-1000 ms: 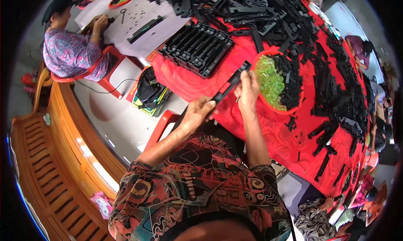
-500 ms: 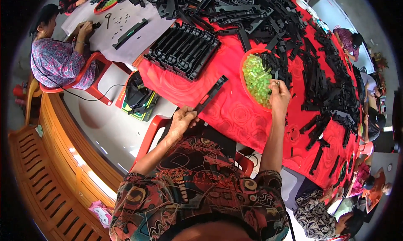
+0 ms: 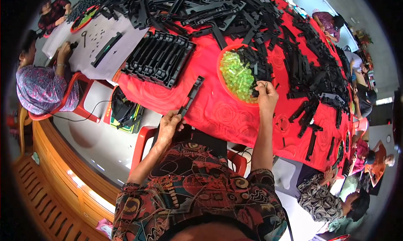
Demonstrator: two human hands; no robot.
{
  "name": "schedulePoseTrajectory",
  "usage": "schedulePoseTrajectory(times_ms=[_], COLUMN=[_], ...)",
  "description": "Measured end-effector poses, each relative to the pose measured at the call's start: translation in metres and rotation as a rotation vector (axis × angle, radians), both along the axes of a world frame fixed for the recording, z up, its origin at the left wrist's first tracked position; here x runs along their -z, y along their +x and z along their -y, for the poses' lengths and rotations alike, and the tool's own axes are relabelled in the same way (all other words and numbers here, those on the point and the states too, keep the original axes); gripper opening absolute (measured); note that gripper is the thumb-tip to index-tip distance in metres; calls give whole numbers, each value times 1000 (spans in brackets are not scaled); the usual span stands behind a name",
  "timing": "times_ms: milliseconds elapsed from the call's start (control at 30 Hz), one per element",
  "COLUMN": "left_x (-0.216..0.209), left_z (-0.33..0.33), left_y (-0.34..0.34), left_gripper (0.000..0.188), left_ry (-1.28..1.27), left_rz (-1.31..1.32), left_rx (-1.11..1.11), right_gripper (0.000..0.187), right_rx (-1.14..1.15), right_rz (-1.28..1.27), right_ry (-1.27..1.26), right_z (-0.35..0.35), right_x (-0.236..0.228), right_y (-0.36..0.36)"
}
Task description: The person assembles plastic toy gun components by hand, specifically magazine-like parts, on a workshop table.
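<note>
A black plastic strip [image 3: 192, 96] was gripped endwise by the left hand [image 3: 170, 125], seemingly for access, and the right hand [image 3: 267, 98] was pinched narrow, contents unclear.

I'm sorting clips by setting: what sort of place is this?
Probably an informal workshop: a red cloth-covered table bears heaped long black plastic-looking parts and a round red basin holding small translucent green pieces.

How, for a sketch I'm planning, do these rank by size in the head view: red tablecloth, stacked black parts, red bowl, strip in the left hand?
1. Red tablecloth
2. Stacked black parts and red bowl: too alike to rank
3. Strip in the left hand
</note>
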State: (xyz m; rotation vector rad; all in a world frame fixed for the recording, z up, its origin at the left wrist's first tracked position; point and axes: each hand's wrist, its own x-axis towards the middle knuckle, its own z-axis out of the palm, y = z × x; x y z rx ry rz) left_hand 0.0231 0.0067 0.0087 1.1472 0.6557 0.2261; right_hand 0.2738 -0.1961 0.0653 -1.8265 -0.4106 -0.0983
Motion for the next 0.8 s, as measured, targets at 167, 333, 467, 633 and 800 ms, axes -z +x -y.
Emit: schedulePoseTrajectory(times_ms=[167,333,467,633,800], left_x=[4,11,12,12,13], left_z=[-3,-3,-4,-6,-7], left_y=[2,5,3,-2,-5], left_gripper=[19,21,25,27,26], left_ry=[50,34,17,53,40], left_rz=[-8,-31,6,-22,-38], left_rx=[12,24,27,-1,21], right_gripper=[11,10,10,14,18], right_rx=[124,149,134,120,16], right_rz=[-44,-62,64,299,37], right_ry=[192,169,-107,-262,116], right_z=[20,31,4,-27,-36], right_x=[0,0,-6,-11,-21], right_y=[9,24,23,21,6])
